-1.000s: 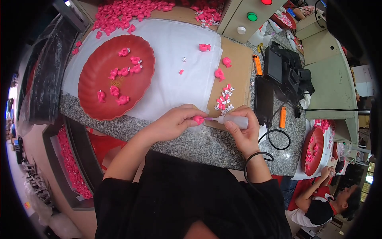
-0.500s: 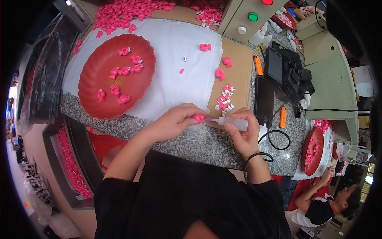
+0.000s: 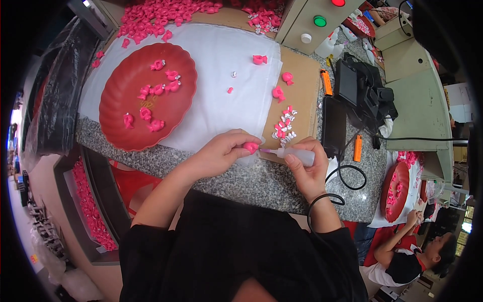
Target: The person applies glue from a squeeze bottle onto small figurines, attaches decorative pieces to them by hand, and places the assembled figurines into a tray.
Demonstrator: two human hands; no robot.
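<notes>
Between thumb and fingers, my left hand (image 3: 225,151) pinches a small pink plastic figure part (image 3: 250,147) above the near edge of the bench. My right hand (image 3: 311,166) is closed round a translucent squeeze bottle (image 3: 299,156), held nearly level. Its thin nozzle (image 3: 269,150) points left at the pink part, its tip at or very near the surface; contact cannot be made out. Beyond my hands, small pink and white pieces (image 3: 285,126) lie on brown cardboard (image 3: 302,95), with two larger pink parts (image 3: 278,93) farther up.
A scalloped red tray (image 3: 113,108) with several pink parts rests on white cloth (image 3: 221,55) at left. A pink heap (image 3: 156,17) lies behind. Black devices (image 3: 354,83), orange-handled tools (image 3: 357,148) and a looping black cable (image 3: 352,186) are at right. A co-worker (image 3: 402,256) sits far right.
The squeeze bottle and my right hand have shifted very slightly to the right. My left hand keeps its pinch on the pink part, almost in the same place.
</notes>
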